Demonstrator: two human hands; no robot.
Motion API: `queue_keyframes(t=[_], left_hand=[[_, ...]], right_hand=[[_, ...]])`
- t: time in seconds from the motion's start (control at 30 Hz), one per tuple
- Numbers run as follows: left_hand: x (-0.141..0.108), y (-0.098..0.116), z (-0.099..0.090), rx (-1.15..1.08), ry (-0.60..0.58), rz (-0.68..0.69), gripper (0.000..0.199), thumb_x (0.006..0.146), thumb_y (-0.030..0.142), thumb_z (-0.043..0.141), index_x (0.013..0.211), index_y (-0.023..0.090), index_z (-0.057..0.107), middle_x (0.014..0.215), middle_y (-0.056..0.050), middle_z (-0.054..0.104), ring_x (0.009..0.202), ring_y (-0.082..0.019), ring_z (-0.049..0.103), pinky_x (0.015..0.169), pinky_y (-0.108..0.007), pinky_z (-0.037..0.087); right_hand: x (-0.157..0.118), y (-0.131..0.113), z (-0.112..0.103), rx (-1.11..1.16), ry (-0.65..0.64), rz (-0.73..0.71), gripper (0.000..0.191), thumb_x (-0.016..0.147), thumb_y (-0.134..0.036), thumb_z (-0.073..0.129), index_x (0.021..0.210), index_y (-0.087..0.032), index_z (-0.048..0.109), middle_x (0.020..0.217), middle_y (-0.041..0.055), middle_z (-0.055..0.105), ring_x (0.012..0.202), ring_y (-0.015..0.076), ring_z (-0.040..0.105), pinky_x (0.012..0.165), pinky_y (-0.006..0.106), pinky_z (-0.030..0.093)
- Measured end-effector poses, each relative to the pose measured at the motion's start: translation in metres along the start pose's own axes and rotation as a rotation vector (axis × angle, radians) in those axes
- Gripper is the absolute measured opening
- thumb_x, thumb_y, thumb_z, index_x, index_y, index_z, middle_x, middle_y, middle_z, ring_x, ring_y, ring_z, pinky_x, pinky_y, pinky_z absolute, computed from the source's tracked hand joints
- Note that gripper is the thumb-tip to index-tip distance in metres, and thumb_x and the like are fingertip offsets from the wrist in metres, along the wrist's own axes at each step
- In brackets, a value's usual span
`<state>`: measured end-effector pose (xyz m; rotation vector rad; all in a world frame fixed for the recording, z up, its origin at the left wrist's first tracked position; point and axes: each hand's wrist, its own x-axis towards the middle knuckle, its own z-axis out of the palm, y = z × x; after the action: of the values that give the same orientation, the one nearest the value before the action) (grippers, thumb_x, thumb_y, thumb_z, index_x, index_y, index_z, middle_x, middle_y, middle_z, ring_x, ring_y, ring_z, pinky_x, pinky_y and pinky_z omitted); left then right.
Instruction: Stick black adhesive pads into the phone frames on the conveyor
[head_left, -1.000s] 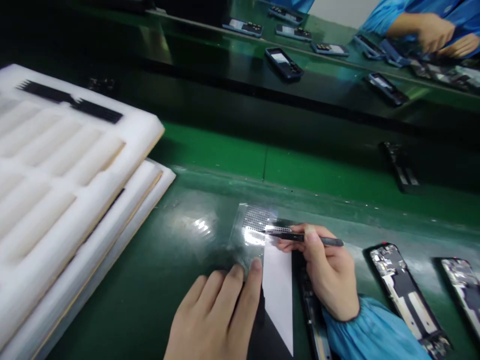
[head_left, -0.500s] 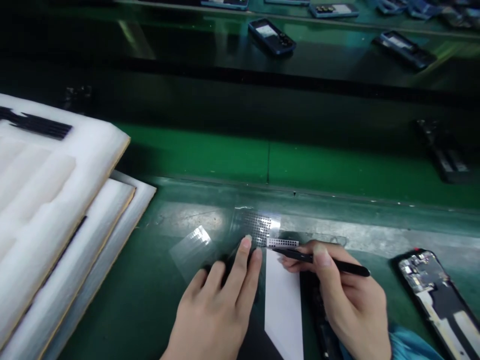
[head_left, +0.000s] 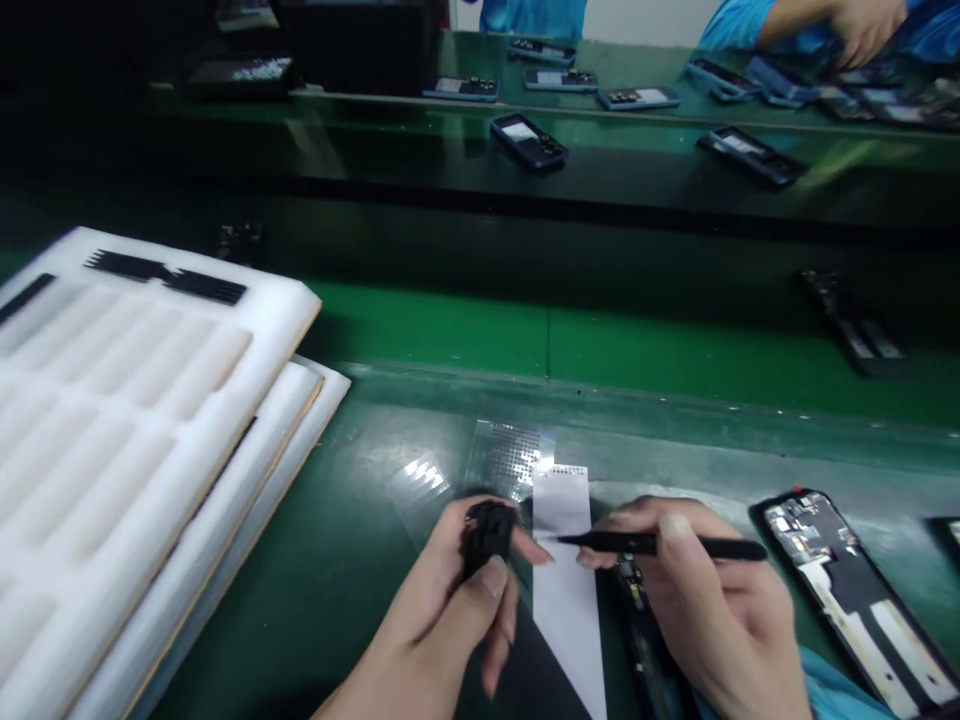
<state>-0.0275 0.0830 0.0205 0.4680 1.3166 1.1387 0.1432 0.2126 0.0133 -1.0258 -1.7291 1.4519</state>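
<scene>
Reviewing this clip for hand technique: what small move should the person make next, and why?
Probably the right hand should bring the black tweezers to the small black part in the left hand: the tweezer tips point toward it, and the left hand holds it raised.

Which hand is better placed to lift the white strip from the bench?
Probably the right hand: its black tweezers already reach over the white strip, while the left hand is occupied, holding a small black part.
</scene>
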Motion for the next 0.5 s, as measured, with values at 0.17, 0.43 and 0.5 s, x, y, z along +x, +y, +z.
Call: queue_keyframes(t=[0.17,0.43,0.5], left_hand=[[-0.005,0.007,0.011,-0.377,-0.312,-0.076,0.023,0.101,0.040,0.048,0.110,0.020,0.055,0.071,0.002,0.052,0.050,-0.007,0.043,0.048,-0.019,0.037],[-0.010,-0.001,0.014,-0.419,-0.285,-0.088,0.019,0.102,0.034,0.047,0.113,0.019,0.053,0.070,0.002,0.053,0.051,-0.006,0.046,0.048,-0.018,0.035],[-0.010,0.001,0.013,-0.412,-0.290,-0.085,0.021,0.103,0.033,0.047,0.119,0.020,0.051,0.072,0.002,0.054,0.052,-0.006,0.046,0.050,-0.019,0.036]], right_hand=[[-0.015,-0.020,0.004,-0.065,0.032,0.035,0.033,0.098,-0.045,0.060,0.081,-0.025,0.079,0.080,0.0048,0.077,0.077,0.0194,0.074,0.070,0.024,0.059],[-0.014,-0.019,0.004,-0.069,-0.015,-0.006,0.035,0.099,-0.043,0.058,0.077,-0.022,0.077,0.075,0.0052,0.075,0.071,0.0206,0.072,0.066,0.028,0.059],[-0.012,-0.018,0.002,-0.098,-0.028,-0.033,0.037,0.099,-0.044,0.058,0.075,-0.022,0.076,0.074,0.0055,0.075,0.070,0.0209,0.072,0.066,0.029,0.058]])
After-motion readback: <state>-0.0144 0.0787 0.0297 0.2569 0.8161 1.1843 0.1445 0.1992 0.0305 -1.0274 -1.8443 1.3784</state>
